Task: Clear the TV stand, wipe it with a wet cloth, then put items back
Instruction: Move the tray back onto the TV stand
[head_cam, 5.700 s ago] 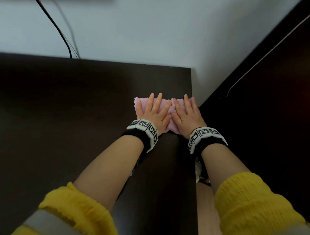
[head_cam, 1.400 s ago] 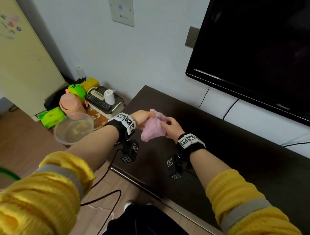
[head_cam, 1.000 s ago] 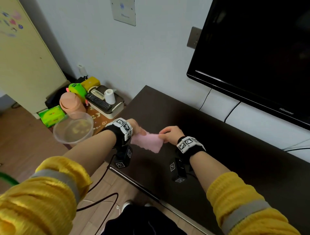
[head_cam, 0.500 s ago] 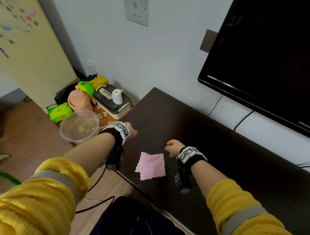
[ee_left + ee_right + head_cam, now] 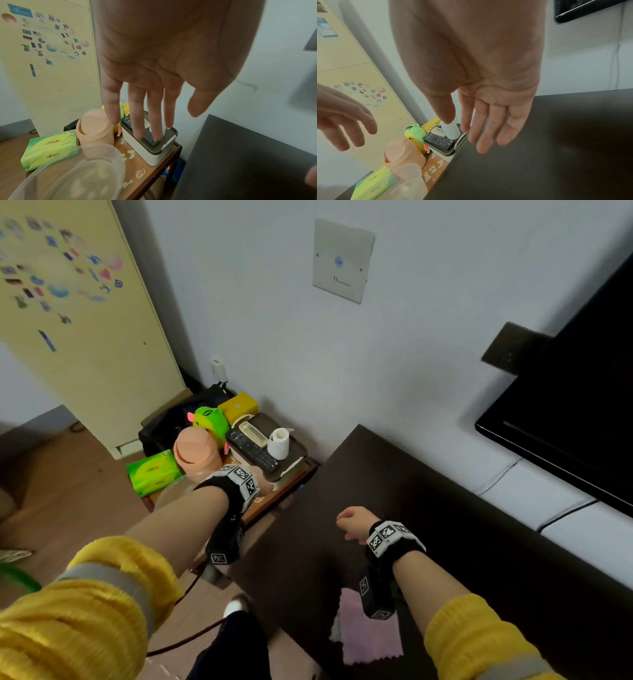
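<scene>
- The small side table (image 5: 274, 501) stood just left of the TV stand (image 5: 445, 535).
- The storage box (image 5: 145, 150) sat on that table, nearest the stand; the remote (image 5: 251, 450) and paper roll (image 5: 279, 443) lay on it.
- The cloth (image 5: 366, 635) lay on the stand's front edge.
- The television (image 5: 575, 412) hung behind the stand.

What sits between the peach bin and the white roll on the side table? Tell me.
The black remote lies between the peach bin and white roll, on the lidded box; head view shows it.
</scene>
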A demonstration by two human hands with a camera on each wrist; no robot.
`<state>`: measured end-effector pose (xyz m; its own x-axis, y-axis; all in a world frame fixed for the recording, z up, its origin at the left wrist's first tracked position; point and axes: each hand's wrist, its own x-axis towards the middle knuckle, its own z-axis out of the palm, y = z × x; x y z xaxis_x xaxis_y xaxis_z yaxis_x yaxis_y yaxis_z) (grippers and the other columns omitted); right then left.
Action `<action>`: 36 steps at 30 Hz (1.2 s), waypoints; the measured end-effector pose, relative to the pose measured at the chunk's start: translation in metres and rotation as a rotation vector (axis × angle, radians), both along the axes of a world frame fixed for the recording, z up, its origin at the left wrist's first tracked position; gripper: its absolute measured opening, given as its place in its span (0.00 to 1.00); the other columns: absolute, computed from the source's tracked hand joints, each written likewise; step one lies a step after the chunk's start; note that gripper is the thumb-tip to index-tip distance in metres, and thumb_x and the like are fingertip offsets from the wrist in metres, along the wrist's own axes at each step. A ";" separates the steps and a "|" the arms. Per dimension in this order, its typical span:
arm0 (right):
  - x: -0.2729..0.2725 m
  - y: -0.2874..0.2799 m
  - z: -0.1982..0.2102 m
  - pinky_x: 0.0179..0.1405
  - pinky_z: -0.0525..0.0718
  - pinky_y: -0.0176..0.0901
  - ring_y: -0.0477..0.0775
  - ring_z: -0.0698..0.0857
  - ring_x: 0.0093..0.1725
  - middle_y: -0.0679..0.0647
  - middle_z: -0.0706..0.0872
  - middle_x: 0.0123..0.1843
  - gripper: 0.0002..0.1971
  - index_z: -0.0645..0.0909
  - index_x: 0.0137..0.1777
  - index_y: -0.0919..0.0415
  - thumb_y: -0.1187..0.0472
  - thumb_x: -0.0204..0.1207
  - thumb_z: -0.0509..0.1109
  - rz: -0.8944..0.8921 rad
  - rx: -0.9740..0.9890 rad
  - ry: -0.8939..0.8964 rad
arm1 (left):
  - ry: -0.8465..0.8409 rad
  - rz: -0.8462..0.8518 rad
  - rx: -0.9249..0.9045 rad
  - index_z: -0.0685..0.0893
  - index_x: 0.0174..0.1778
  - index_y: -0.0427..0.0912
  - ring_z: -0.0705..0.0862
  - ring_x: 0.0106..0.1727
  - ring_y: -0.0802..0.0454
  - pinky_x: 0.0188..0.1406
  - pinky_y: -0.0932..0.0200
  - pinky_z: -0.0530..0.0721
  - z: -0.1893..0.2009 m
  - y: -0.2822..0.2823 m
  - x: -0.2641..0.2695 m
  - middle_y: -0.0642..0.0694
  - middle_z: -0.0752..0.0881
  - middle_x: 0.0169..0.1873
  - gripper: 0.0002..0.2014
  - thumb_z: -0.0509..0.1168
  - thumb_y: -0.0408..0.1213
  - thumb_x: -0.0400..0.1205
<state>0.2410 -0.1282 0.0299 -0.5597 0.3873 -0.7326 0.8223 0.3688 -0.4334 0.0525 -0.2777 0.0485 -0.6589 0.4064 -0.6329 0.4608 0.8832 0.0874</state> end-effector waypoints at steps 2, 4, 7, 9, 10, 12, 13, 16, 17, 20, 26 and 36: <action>-0.036 -0.009 -0.004 0.27 0.71 0.33 0.51 0.84 0.47 0.53 0.82 0.49 0.15 0.79 0.65 0.59 0.58 0.81 0.61 0.012 0.003 -0.007 | 0.008 -0.016 -0.012 0.77 0.71 0.37 0.78 0.70 0.41 0.69 0.51 0.75 -0.003 -0.006 -0.031 0.38 0.79 0.69 0.26 0.58 0.50 0.82; -0.071 -0.017 -0.011 0.29 0.72 0.33 0.53 0.85 0.52 0.52 0.82 0.49 0.15 0.80 0.64 0.58 0.58 0.81 0.61 0.014 -0.001 0.008 | -0.006 -0.034 -0.022 0.76 0.71 0.38 0.77 0.70 0.40 0.69 0.50 0.76 -0.014 -0.012 -0.065 0.37 0.78 0.69 0.26 0.57 0.51 0.82; -0.114 -0.029 -0.023 0.42 0.77 0.40 0.57 0.84 0.62 0.53 0.83 0.52 0.16 0.80 0.65 0.57 0.56 0.80 0.62 -0.004 -0.019 0.037 | -0.010 -0.072 -0.014 0.83 0.60 0.34 0.82 0.61 0.39 0.61 0.49 0.80 -0.015 -0.022 -0.106 0.36 0.84 0.62 0.22 0.58 0.49 0.82; -0.132 -0.034 -0.030 0.48 0.79 0.43 0.57 0.83 0.63 0.55 0.84 0.57 0.17 0.79 0.66 0.57 0.56 0.79 0.62 -0.026 -0.036 0.040 | -0.003 -0.097 -0.016 0.84 0.45 0.35 0.83 0.52 0.39 0.51 0.52 0.79 -0.009 -0.023 -0.127 0.37 0.86 0.55 0.17 0.57 0.46 0.83; -0.137 -0.036 -0.033 0.52 0.80 0.44 0.57 0.83 0.63 0.55 0.84 0.59 0.17 0.78 0.66 0.56 0.56 0.79 0.63 -0.037 -0.039 0.038 | 0.030 -0.111 -0.010 0.80 0.36 0.39 0.82 0.44 0.42 0.44 0.54 0.76 -0.009 -0.023 -0.138 0.39 0.87 0.49 0.16 0.57 0.45 0.83; -0.144 -0.034 -0.041 0.62 0.81 0.46 0.57 0.84 0.61 0.56 0.84 0.62 0.18 0.78 0.67 0.55 0.55 0.78 0.64 -0.063 -0.040 0.026 | 0.131 -0.153 -0.045 0.72 0.29 0.44 0.76 0.32 0.48 0.37 0.56 0.73 -0.004 -0.021 -0.155 0.45 0.81 0.33 0.15 0.57 0.43 0.82; -0.146 -0.032 -0.045 0.64 0.81 0.48 0.57 0.84 0.61 0.56 0.85 0.62 0.18 0.78 0.67 0.55 0.55 0.78 0.64 -0.079 -0.046 0.022 | 0.172 -0.181 -0.064 0.72 0.31 0.45 0.76 0.33 0.49 0.38 0.56 0.75 -0.001 -0.019 -0.160 0.47 0.78 0.31 0.13 0.58 0.42 0.81; -0.154 -0.019 -0.056 0.65 0.80 0.50 0.57 0.84 0.60 0.56 0.84 0.62 0.20 0.76 0.68 0.56 0.55 0.77 0.64 -0.116 -0.060 0.028 | 0.232 -0.223 -0.133 0.77 0.42 0.47 0.85 0.46 0.42 0.49 0.51 0.83 -0.007 -0.011 -0.177 0.47 0.85 0.43 0.04 0.60 0.42 0.79; -0.156 -0.014 -0.058 0.66 0.80 0.50 0.57 0.84 0.60 0.56 0.84 0.63 0.20 0.76 0.69 0.56 0.55 0.77 0.64 -0.126 -0.060 0.033 | 0.239 -0.206 -0.155 0.78 0.45 0.47 0.85 0.48 0.42 0.50 0.50 0.83 -0.016 -0.009 -0.184 0.47 0.86 0.45 0.05 0.59 0.43 0.79; -0.165 -0.001 -0.063 0.68 0.79 0.51 0.56 0.84 0.62 0.55 0.82 0.65 0.21 0.74 0.71 0.57 0.56 0.78 0.63 -0.166 -0.067 0.053 | 0.226 -0.228 -0.154 0.75 0.47 0.47 0.85 0.49 0.42 0.46 0.51 0.82 -0.025 -0.001 -0.194 0.47 0.86 0.48 0.03 0.60 0.39 0.79; -0.191 0.014 -0.080 0.68 0.78 0.51 0.57 0.83 0.65 0.58 0.82 0.67 0.24 0.71 0.75 0.60 0.55 0.79 0.61 -0.302 -0.067 0.067 | 0.138 -0.174 -0.154 0.75 0.54 0.40 0.83 0.57 0.42 0.43 0.53 0.76 -0.054 0.020 -0.214 0.41 0.83 0.56 0.06 0.57 0.32 0.83; -0.241 0.012 -0.125 0.63 0.74 0.43 0.60 0.76 0.70 0.60 0.77 0.72 0.20 0.71 0.73 0.64 0.58 0.83 0.58 -0.419 -0.004 -0.014 | 0.021 -0.004 0.054 0.74 0.61 0.33 0.81 0.60 0.35 0.53 0.49 0.79 -0.125 0.061 -0.281 0.33 0.81 0.61 0.13 0.56 0.34 0.83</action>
<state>0.0004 -0.1161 -0.0952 -0.3447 0.5764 -0.7409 0.9066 -0.0003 -0.4220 -0.2289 -0.2168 -0.0764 -0.6702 0.4419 -0.5962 0.4663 0.8758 0.1250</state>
